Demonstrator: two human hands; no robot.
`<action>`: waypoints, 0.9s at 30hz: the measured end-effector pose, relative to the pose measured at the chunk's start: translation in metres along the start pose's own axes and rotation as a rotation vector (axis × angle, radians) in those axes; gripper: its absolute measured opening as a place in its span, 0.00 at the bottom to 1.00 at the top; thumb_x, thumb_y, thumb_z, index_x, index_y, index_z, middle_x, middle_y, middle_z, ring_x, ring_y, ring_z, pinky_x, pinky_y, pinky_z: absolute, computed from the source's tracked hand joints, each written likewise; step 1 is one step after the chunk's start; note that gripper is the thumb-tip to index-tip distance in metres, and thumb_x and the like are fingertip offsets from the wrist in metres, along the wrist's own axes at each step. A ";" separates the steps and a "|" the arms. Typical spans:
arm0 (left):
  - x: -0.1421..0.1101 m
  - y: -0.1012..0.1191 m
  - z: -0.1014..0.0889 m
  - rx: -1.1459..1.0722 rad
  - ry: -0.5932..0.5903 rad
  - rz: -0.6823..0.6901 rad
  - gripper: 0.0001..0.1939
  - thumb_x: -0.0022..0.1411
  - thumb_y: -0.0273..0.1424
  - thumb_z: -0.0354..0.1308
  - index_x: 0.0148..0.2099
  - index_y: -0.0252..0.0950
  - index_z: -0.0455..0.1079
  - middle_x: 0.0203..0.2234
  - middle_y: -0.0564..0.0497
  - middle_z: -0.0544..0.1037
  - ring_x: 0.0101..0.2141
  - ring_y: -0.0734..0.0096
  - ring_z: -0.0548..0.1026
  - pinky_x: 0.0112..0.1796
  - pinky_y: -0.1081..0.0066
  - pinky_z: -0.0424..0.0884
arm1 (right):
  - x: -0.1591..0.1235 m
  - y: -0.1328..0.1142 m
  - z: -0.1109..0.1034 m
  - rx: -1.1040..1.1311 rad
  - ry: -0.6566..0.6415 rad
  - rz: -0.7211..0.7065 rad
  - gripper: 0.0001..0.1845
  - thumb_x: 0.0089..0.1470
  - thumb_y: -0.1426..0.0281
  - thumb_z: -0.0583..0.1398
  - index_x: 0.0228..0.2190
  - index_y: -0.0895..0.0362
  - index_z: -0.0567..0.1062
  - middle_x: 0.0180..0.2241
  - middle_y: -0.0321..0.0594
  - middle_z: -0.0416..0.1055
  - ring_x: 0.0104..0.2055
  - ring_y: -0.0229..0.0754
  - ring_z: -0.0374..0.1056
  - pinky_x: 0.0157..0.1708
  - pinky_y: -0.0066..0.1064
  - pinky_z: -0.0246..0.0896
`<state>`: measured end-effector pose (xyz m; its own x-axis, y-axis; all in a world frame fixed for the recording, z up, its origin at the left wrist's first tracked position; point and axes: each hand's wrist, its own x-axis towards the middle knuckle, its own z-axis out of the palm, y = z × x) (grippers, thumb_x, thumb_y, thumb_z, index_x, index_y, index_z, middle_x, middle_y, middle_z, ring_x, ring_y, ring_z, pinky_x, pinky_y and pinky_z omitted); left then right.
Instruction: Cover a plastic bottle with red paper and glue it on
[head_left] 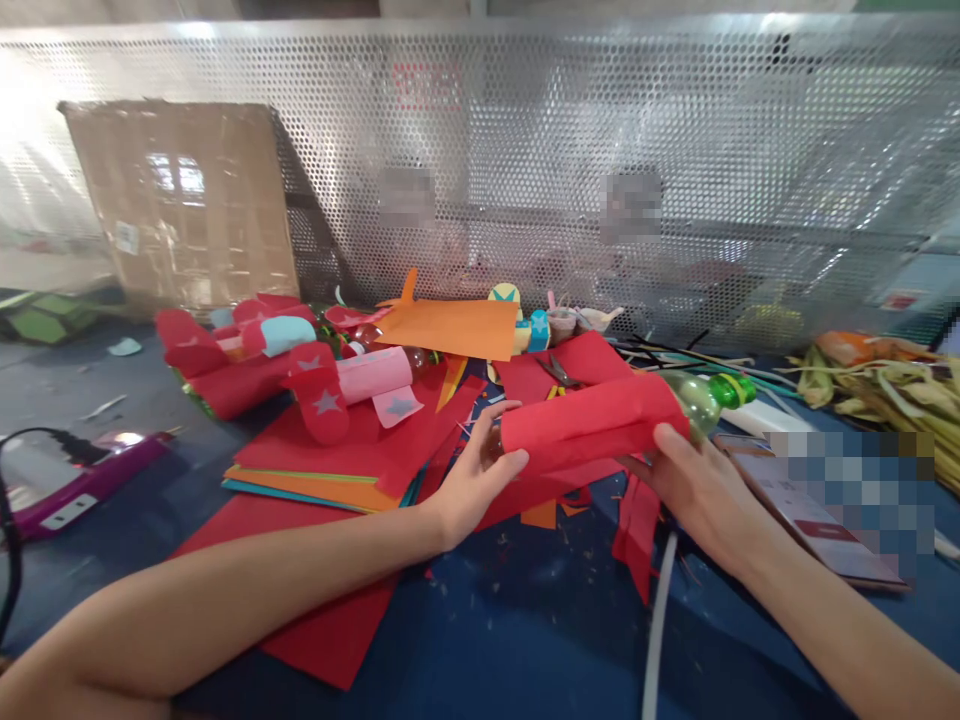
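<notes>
A clear plastic bottle point(699, 398) with a green cap lies on its side, wrapped in a sheet of red paper point(585, 425). My left hand point(476, 480) grips the wrapped bottle's left end, thumb on top. My right hand point(694, 490) is closed on the underside of its right end, near the bottle's neck. Both hands hold it a little above the blue table point(525, 640).
A stack of red, orange and teal paper sheets point(330, 470) lies left of centre. Paper-covered bottle planes point(300, 375) sit behind it, with an orange sheet point(457, 325) and scissors point(559, 375) nearby. A glue gun point(71, 480) lies at left, a phone point(810, 510) at right, dried leaves point(877, 385) at far right.
</notes>
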<state>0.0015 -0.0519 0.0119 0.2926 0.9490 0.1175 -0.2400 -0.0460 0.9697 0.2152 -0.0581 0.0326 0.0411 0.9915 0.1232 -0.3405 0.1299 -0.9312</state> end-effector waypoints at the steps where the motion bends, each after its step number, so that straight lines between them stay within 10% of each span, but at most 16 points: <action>1: -0.001 0.001 0.000 0.039 -0.016 0.024 0.28 0.54 0.41 0.61 0.54 0.44 0.55 0.46 0.48 0.70 0.49 0.59 0.70 0.49 0.60 0.67 | -0.001 -0.001 0.001 -0.003 -0.020 0.001 0.27 0.42 0.59 0.70 0.46 0.47 0.75 0.47 0.37 0.77 0.50 0.50 0.71 0.48 0.42 0.71; 27: -0.001 0.006 0.001 0.516 0.080 0.080 0.28 0.53 0.43 0.60 0.53 0.42 0.58 0.53 0.47 0.65 0.53 0.57 0.67 0.52 0.60 0.67 | -0.002 0.000 -0.001 0.062 -0.126 0.031 0.26 0.44 0.63 0.69 0.48 0.44 0.73 0.43 0.34 0.78 0.45 0.45 0.73 0.48 0.41 0.67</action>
<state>0.0005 -0.0536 0.0175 0.2153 0.9561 0.1987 0.2339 -0.2480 0.9401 0.2155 -0.0605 0.0318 -0.0873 0.9863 0.1400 -0.3971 0.0944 -0.9129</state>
